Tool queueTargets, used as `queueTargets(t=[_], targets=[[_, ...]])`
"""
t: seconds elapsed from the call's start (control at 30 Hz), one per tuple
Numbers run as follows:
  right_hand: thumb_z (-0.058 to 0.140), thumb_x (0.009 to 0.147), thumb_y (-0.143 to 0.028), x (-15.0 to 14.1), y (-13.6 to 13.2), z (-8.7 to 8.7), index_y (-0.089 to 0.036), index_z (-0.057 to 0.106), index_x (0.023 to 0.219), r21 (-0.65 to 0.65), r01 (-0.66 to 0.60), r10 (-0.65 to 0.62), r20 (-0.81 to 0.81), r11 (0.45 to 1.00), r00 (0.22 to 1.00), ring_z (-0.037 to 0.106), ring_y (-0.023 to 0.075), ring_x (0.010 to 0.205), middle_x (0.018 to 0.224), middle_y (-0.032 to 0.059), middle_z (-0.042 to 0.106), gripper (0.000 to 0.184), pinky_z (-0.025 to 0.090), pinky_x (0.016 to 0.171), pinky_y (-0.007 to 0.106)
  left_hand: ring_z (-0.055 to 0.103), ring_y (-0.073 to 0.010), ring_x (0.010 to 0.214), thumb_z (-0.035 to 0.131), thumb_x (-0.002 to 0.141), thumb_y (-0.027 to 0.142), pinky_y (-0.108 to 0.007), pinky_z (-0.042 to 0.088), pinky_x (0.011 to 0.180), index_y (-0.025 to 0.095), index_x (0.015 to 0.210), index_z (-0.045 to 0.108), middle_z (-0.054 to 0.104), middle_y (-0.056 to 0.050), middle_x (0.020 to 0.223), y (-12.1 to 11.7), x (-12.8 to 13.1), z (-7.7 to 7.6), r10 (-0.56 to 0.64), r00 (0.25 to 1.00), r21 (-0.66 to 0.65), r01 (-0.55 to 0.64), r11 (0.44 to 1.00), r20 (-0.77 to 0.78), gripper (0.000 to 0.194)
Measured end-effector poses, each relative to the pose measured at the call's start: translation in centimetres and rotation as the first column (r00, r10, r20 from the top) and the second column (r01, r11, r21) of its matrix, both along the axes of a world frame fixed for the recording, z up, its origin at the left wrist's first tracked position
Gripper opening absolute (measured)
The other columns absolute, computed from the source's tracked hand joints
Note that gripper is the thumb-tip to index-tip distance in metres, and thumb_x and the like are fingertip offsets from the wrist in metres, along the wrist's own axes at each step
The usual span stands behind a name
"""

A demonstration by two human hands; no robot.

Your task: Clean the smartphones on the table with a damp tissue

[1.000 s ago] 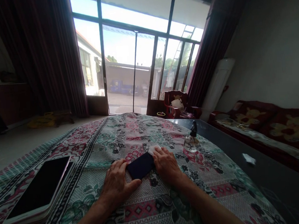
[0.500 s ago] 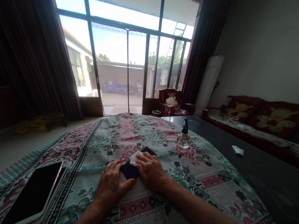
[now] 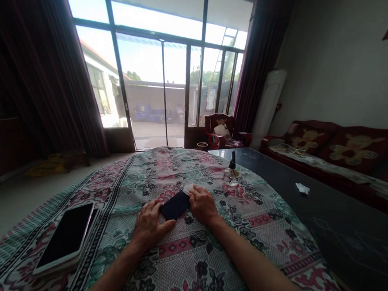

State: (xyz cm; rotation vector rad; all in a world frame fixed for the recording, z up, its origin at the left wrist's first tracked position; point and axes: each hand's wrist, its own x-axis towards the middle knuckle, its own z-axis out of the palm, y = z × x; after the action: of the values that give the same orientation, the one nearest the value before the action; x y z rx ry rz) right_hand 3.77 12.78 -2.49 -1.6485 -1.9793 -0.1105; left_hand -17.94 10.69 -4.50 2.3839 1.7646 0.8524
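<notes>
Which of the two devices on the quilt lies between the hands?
The small dark device lies between the left hand and right hand; the large white-edged device lies further left.

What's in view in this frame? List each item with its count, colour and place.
floral quilt: one, pink, green and grey, across the foreground
black phone: one, black, on the quilt, mid-frame
white tissue: one, white, at the phone's right end
tablet: one, white frame, dark screen, on the quilt at left
glass pump bottle: one, clear with black top, at the quilt's far right edge
crumpled paper: one, white, on the table
dark table: one, black, right of the quilt
sofa: one, red, along the right wall
armchair: one, red, by the glass doors
left hand: one, bare, at the phone's left side
right hand: one, bare, over the tissue
</notes>
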Motion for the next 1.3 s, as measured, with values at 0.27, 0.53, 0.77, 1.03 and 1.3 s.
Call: queueTargets(t=[0.27,0.53,0.77,1.03,1.3], targets=[[0.046,0.093,-0.030,0.1,0.0,-0.2,-0.024,0.067,0.115,0.020,0.002,0.000,-0.068,1.000,0.998,0.050,0.0223,0.122,0.132,0.0061,0.058,0.031,0.033,0.103,0.035,0.046,-0.0332,0.127,0.067,0.069,0.050,-0.045,0.035,0.108,0.010,0.119,0.060,0.055,-0.018,0.132,-0.3,0.1,0.1,-0.001,1.000,0.016,0.001,1.000,0.018,0.064],[0.053,0.079,-0.013,0.7,-0.1,-0.2,-0.021,0.072,0.102,0.048,-0.028,0.035,-0.155,0.998,0.987,0.061,0.0186,0.104,0.109,0.0058,0.070,0.030,0.040,0.095,0.026,0.045,-0.0322,0.130,0.067,0.066,0.038,-0.043,0.034,0.111,0.011,0.120,0.059,0.054,-0.017,0.135,-0.5,-0.7,0.1,-0.013,0.999,0.000,0.013,1.000,0.040,0.061],[0.044,0.083,-0.010,1.6,0.7,-0.2,-0.016,0.071,0.103,0.063,0.054,-0.037,-0.250,0.997,0.968,0.063,0.0189,0.097,0.103,0.0087,0.071,0.034,0.043,0.091,0.025,0.043,-0.0309,0.133,0.060,0.070,0.033,-0.043,0.034,0.112,0.011,0.132,0.051,0.050,-0.015,0.141,-0.7,-1.8,0.2,-0.063,0.995,-0.048,0.067,0.997,0.080,0.067],[0.049,0.087,-0.015,1.4,1.1,-0.7,-0.022,0.070,0.109,0.062,-0.060,0.073,-0.221,0.996,0.972,0.059,0.0188,0.109,0.115,0.0043,0.069,0.032,0.040,0.097,0.027,0.049,-0.0303,0.126,0.067,0.069,0.037,-0.040,0.039,0.107,0.014,0.133,0.052,0.058,-0.013,0.133,0.7,-1.3,1.6,-0.140,0.988,-0.060,0.144,0.988,0.068,0.069],[0.048,0.083,-0.011,1.3,1.3,-0.5,-0.021,0.071,0.105,0.017,-0.063,0.065,-0.151,0.998,0.986,0.058,0.0184,0.102,0.105,0.0040,0.070,0.033,0.040,0.092,0.025,0.050,-0.0296,0.125,0.064,0.070,0.036,-0.040,0.039,0.107,0.016,0.131,0.054,0.059,-0.012,0.133,1.5,-1.7,1.5,-0.161,0.978,-0.061,0.170,0.983,0.132,0.065]])
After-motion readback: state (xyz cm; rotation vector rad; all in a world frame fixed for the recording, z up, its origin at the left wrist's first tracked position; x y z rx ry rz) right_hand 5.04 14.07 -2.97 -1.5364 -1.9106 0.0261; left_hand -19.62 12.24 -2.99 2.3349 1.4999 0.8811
